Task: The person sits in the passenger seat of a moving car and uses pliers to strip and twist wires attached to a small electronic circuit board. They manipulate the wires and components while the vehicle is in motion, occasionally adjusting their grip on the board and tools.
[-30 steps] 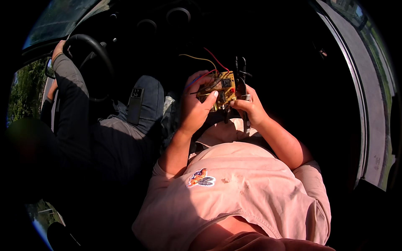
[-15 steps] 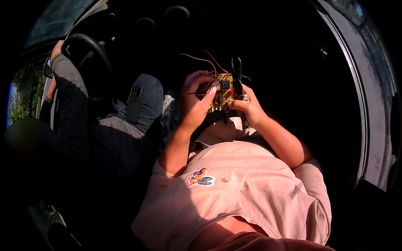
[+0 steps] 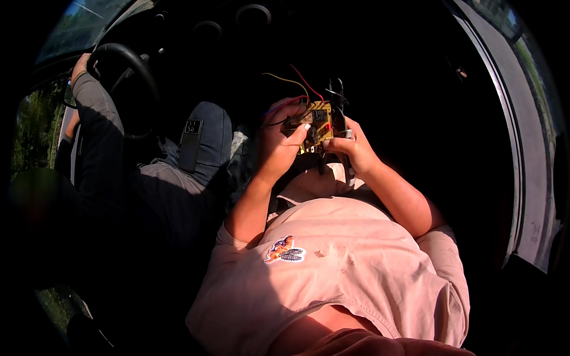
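Note:
A yellow circuit board (image 3: 319, 122) with dark components, a red part and loose red, yellow, blue and black wires is held up over my lap. My left hand (image 3: 281, 142) is closed on its left side, thumb on the front. My right hand (image 3: 355, 148) grips the lower right side, with its thumb near the board's bottom edge and fingers around a dark bundle of cables (image 3: 341, 118) that hangs behind and below. Fingers behind the board are partly hidden.
I sit in a car beside a person in dark trousers (image 3: 211, 136) whose hands (image 3: 80, 65) are at the steering wheel (image 3: 133, 62). A black phone (image 3: 190, 145) rests on that person's thigh. The door window (image 3: 528, 148) with road outside is on my right.
Both hands and the board have shifted very slightly upward; the loose wire ends have swayed a little. The grip looks the same, and the view out of the windows has changed.

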### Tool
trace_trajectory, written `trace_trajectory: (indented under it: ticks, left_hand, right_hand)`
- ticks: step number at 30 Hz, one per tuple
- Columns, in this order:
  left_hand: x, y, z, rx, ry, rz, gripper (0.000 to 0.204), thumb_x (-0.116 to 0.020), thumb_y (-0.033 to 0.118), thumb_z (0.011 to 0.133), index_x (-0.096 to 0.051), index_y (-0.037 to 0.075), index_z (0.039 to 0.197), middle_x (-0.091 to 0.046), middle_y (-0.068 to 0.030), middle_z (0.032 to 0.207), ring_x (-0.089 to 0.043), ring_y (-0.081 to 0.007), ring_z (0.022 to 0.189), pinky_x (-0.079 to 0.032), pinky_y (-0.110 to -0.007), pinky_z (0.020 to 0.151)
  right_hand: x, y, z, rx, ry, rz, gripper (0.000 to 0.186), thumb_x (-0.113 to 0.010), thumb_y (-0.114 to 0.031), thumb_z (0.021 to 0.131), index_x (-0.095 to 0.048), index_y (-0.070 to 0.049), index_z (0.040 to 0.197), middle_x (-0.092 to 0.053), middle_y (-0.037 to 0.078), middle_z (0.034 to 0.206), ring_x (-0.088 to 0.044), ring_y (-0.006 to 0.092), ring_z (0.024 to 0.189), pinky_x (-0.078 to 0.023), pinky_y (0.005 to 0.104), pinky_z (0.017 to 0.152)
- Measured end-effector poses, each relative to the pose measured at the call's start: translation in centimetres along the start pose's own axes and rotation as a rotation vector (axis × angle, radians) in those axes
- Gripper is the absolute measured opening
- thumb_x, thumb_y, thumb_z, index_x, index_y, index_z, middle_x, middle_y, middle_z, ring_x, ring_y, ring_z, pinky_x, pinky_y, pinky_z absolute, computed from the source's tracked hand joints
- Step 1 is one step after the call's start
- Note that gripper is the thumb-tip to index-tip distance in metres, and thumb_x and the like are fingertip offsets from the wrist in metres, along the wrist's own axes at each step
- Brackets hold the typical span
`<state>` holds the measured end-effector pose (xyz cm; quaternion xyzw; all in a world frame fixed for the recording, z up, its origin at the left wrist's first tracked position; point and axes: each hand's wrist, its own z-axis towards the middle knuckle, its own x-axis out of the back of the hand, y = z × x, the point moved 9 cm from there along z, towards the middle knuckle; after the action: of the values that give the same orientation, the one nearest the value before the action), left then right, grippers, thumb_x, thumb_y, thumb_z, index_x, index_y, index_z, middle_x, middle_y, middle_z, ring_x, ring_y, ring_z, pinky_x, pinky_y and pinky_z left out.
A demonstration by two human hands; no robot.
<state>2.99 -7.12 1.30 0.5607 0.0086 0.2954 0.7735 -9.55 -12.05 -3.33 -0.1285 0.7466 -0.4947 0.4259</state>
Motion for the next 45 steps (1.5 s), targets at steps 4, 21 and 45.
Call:
trace_trajectory:
  ticks: [4, 21, 45]
  left_hand:
    - [0.2, -0.1, 0.0, 0.009, 0.031, -0.077, 0.028, -0.065, -0.002, 0.073, -0.062, -0.001, 0.1, -0.057, -0.0129, 0.114, -0.058, -0.0222, 0.101, -0.045, -0.031, 0.089]
    - [-0.9, -2.3, -0.4, 0.278, 0.061, -0.537, 0.031, -0.065, 0.0, 0.078, -0.059, -0.003, 0.108, -0.058, -0.0099, 0.114, -0.056, -0.0168, 0.104, -0.043, -0.028, 0.092]
    - [-0.8, -3.3, -0.7, 0.227, 0.039, -0.388, 0.015, -0.062, 0.005, 0.083, -0.061, -0.002, 0.097, -0.055, -0.0079, 0.115, -0.054, -0.0148, 0.105, -0.041, -0.028, 0.092]
  right_hand:
    - [0.2, 0.4, 0.2, 0.0, -0.01, 0.017, 0.041, -0.057, 0.0, 0.071, -0.052, 0.0, 0.112, -0.062, 0.006, 0.092, -0.061, 0.011, 0.08, -0.05, 0.0242, 0.074]
    - [0.0, 0.1, 0.0, 0.004, -0.015, 0.006, 0.039, -0.06, -0.001, 0.072, -0.053, -0.001, 0.111, -0.062, 0.004, 0.09, -0.06, 0.0099, 0.077, -0.05, 0.024, 0.073]
    - [0.9, 1.0, 0.8, 0.018, -0.007, 0.061, 0.028, -0.059, -0.004, 0.072, -0.054, -0.004, 0.1, -0.053, -0.002, 0.076, -0.045, 0.0043, 0.061, -0.036, 0.018, 0.055]
